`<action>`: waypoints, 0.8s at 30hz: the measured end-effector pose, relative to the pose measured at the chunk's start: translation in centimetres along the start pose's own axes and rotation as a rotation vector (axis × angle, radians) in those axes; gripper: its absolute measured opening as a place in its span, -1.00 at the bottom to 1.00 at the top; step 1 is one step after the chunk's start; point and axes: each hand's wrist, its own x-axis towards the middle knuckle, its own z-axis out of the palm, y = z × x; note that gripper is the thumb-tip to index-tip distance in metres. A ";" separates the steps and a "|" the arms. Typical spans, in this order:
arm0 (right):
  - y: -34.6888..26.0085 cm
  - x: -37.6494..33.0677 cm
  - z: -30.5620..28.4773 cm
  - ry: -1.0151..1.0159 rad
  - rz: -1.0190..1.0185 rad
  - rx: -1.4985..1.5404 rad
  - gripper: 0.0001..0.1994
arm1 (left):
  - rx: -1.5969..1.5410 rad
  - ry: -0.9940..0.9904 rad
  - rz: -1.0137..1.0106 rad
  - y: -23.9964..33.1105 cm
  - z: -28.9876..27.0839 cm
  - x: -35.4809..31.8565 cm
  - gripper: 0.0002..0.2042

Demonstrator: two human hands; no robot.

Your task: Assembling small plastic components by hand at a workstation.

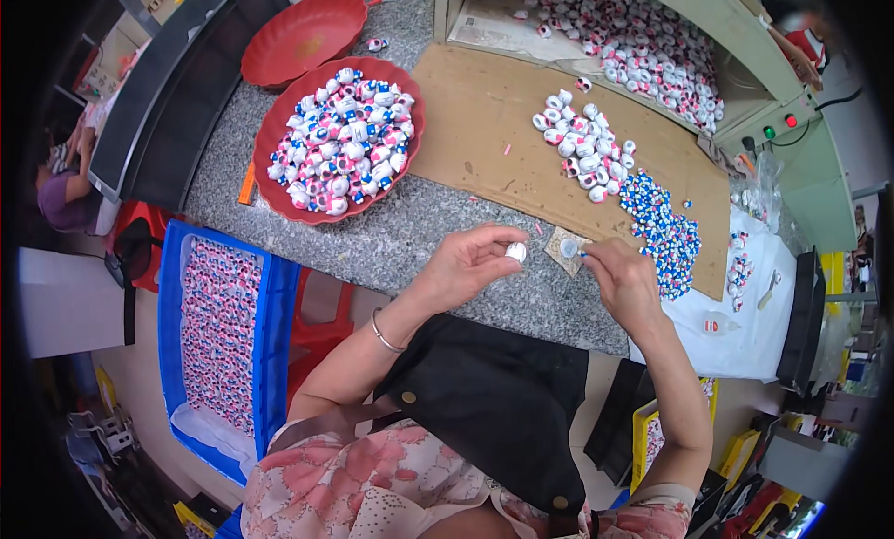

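Note:
My left hand [467,267] pinches a small white figurine head [516,251] between thumb and fingertips, over the front edge of the granite table. My right hand [622,278] has thumb and forefinger closed on a tiny blue part [584,255], mostly hidden by the fingers. Just beside those fingertips lies a small square card [562,262] with a clear, glue-like blob on it. Beyond my right hand spreads a heap of tiny blue-and-white parts [663,236]. Further back sits a pile of white-and-pink figurine heads [589,150] on flattened cardboard [475,101].
A red scalloped bowl [262,180] holds many blue-trimmed heads; another red bowl [307,38] stands behind. At back right, an open-fronted machine [792,148] contains more heads. A blue crate [169,325] stands lower left. A small clear bottle [717,324] lies on white sheeting at right.

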 end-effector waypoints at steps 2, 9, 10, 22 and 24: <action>-0.1 1.3 0.3 -0.045 -0.074 -0.103 -0.94 | 0.013 0.012 0.031 0.4 -0.2 -0.3 -0.66; 0.4 2.6 1.2 -0.127 -0.171 -0.201 -0.92 | 0.123 0.088 0.081 0.8 0.4 -0.4 -0.67; 0.4 2.5 1.1 -0.101 -0.167 -0.178 -0.92 | 0.159 0.092 0.104 0.6 0.6 -0.1 -0.67; -1.3 -0.2 0.9 -0.009 0.540 0.837 -0.85 | 0.631 0.147 0.444 -1.7 3.5 2.1 -0.66; -1.5 -0.5 1.0 -0.032 0.580 0.998 -0.84 | 0.674 0.090 0.503 -1.9 3.8 2.0 -0.64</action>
